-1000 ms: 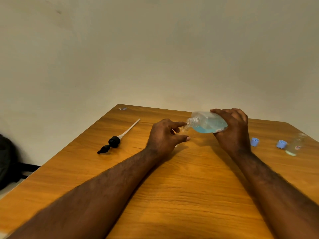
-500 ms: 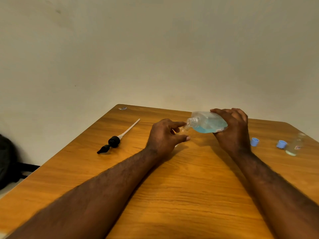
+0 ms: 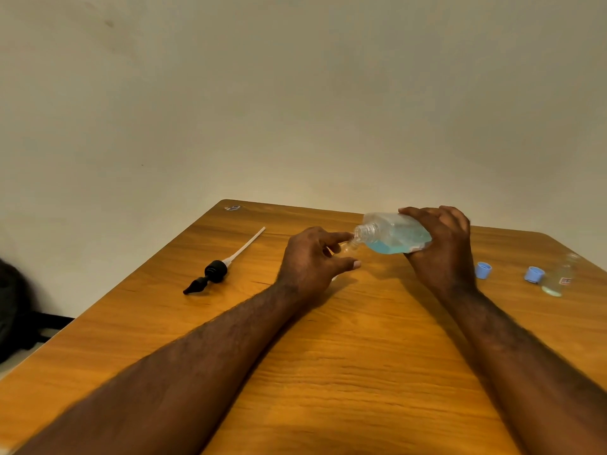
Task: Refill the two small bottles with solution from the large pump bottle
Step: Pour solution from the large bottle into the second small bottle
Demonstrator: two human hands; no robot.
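Observation:
My right hand (image 3: pixel 441 247) grips the large clear bottle (image 3: pixel 392 233) of blue solution, tipped on its side with its open neck pointing left. The neck meets the mouth of a small clear bottle (image 3: pixel 347 247), which my left hand (image 3: pixel 313 261) holds between thumb and fingers; most of that small bottle is hidden by the hand. A second small bottle (image 3: pixel 558 277) stands uncapped at the far right of the wooden table (image 3: pixel 328 356). Two blue caps (image 3: pixel 483 269) (image 3: pixel 533 274) lie between it and my right hand.
The black pump head with its white tube (image 3: pixel 218 269) lies on the table to the left of my left hand. A dark bag (image 3: pixel 13 307) sits on the floor beyond the table's left edge. A plain wall stands behind the table.

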